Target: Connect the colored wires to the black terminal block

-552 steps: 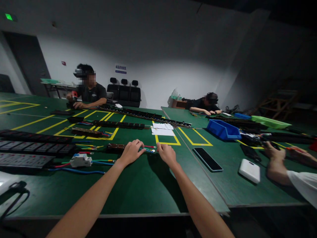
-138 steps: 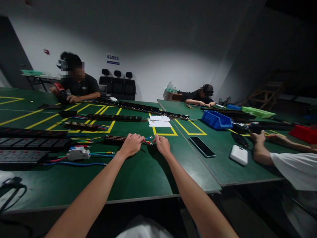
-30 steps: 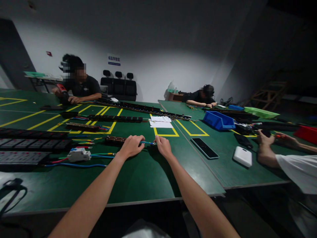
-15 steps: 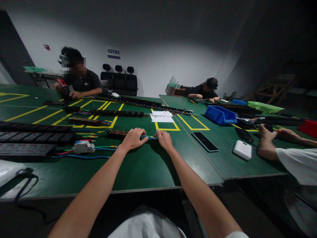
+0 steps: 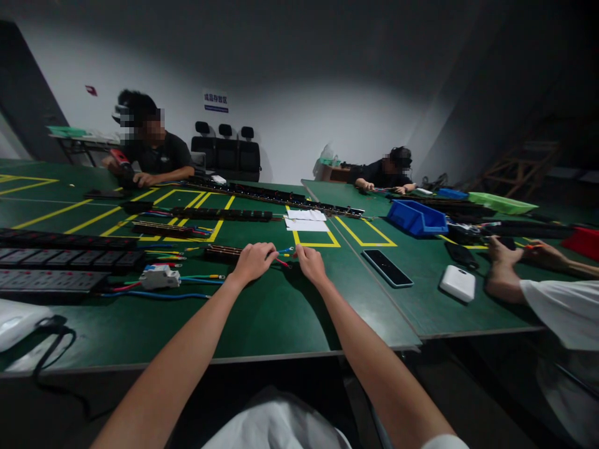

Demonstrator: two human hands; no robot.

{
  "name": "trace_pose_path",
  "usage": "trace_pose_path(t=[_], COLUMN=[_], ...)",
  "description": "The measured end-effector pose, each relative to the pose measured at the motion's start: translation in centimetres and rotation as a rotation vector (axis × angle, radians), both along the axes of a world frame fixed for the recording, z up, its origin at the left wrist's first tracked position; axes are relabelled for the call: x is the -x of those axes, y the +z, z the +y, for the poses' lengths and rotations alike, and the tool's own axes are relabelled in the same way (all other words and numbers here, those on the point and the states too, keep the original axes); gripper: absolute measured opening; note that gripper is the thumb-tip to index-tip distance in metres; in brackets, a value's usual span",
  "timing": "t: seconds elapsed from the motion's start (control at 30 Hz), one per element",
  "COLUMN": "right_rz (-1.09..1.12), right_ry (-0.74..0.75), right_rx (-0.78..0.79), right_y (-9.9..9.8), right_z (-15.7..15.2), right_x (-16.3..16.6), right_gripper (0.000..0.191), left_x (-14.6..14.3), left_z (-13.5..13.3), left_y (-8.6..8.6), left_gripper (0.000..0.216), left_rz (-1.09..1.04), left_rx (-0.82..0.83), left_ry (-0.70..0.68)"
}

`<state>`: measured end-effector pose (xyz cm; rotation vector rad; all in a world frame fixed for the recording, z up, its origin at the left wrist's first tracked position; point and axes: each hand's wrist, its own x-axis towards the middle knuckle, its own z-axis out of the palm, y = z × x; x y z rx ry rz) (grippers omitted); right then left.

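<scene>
Both my arms reach far out over a green table (image 5: 262, 324). My left hand (image 5: 253, 260) is curled, fingers closed on a bundle of short coloured wires (image 5: 283, 255) with ring terminals that fan out red, blue and green to its right. My right hand (image 5: 311, 262) lies just beyond the wire ends, fingers bent and pinched at the tips of the wires. A dark strip with copper bars (image 5: 224, 252) lies right behind my left hand. What exactly my right fingertips grip is too small to see.
Black power strips (image 5: 51, 279) and a white circuit breaker (image 5: 159, 276) with coloured leads lie at left. A phone (image 5: 387, 267) and a white box (image 5: 458, 283) lie at right beside a co-worker's arm (image 5: 503, 274). A blue bin (image 5: 416, 218) and white papers (image 5: 305, 219) sit farther back. Two people work at the far side.
The wires between my hands have spread apart, with the red one now angled down toward my right hand. My hands stay in almost the same place.
</scene>
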<state>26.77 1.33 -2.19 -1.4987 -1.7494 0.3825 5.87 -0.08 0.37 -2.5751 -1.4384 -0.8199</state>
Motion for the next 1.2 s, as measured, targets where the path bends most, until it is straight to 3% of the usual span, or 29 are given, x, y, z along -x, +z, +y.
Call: trace_pose_path(t=[0.57,1.2], right_rz=[-0.009,0.002], right_ry=[-0.007,0.01], right_rx=[-0.005,0.005], right_y=[0.13,0.18], right_z=[-0.15,-0.25], right_x=[0.18,0.22], right_gripper=[0.056,0.056], left_x=[-0.25,-0.24], left_z=[0.17,-0.13], left_y=[-0.2,0.04], left_gripper=[0.028,0.025], left_rz=[-0.011,-0.035], left_rx=[-0.029,0.021], left_ry=[0.139,0.119])
